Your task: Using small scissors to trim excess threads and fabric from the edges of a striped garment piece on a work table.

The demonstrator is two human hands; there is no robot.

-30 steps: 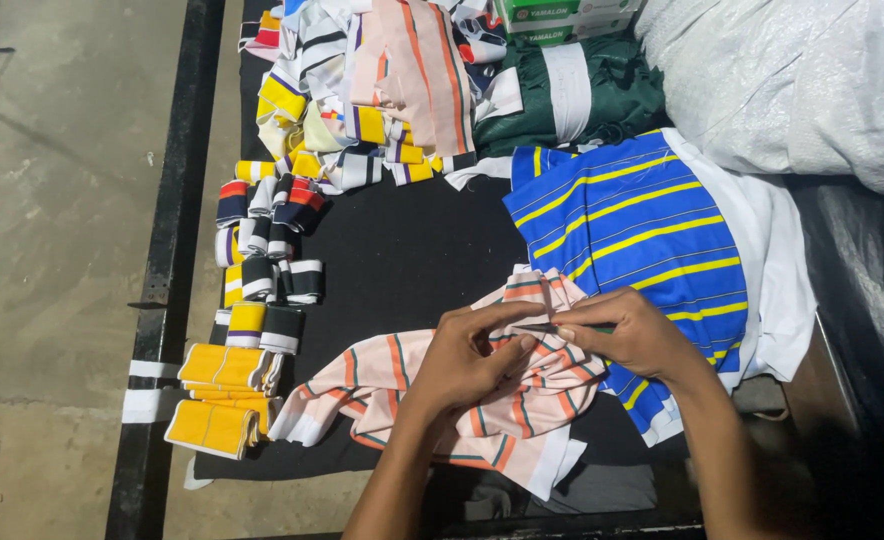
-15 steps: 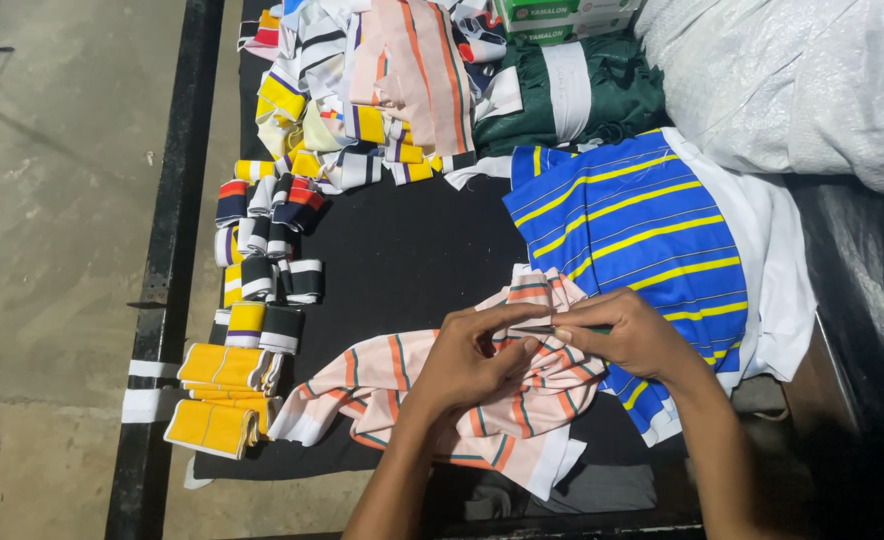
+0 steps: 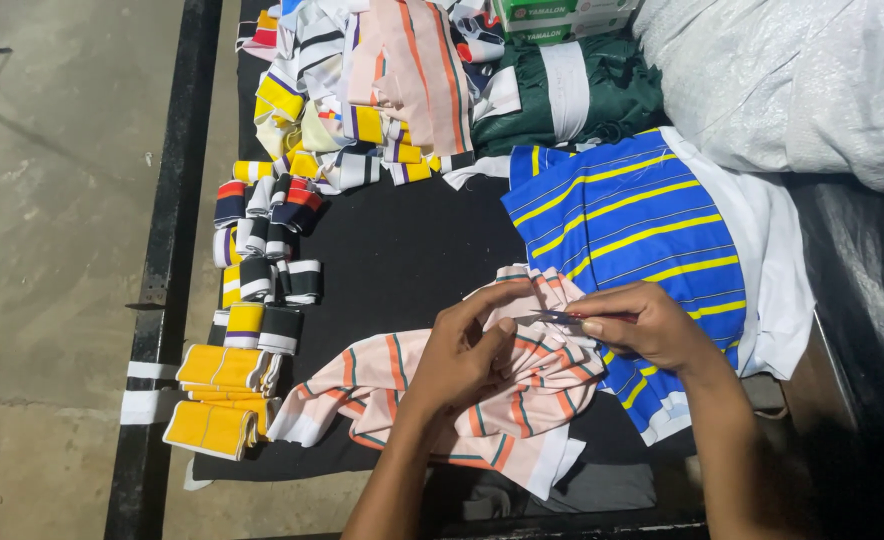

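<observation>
Unmoved, both hands pinch the bunched peach striped fabric (image 3: pixel 482 400).

The 2 hands met on a bunched garment (image 3: pixel 522 390) at the near middle of the table (image 3: pixel 402 260). Folded cuff pieces (image 3: pixel 247 300) ran along its left edge. A folded shirt (image 3: pixel 632 220) lay right of the garment, a sack (image 3: pixel 792 80) far right, a heap of strips (image 3: pixel 382 80) at the far side.

Crumpled peach fabric (image 3: pixel 522 385) with orange-green stripes lies bunched on black tabletop (image 3: pixel 402 260).
</observation>
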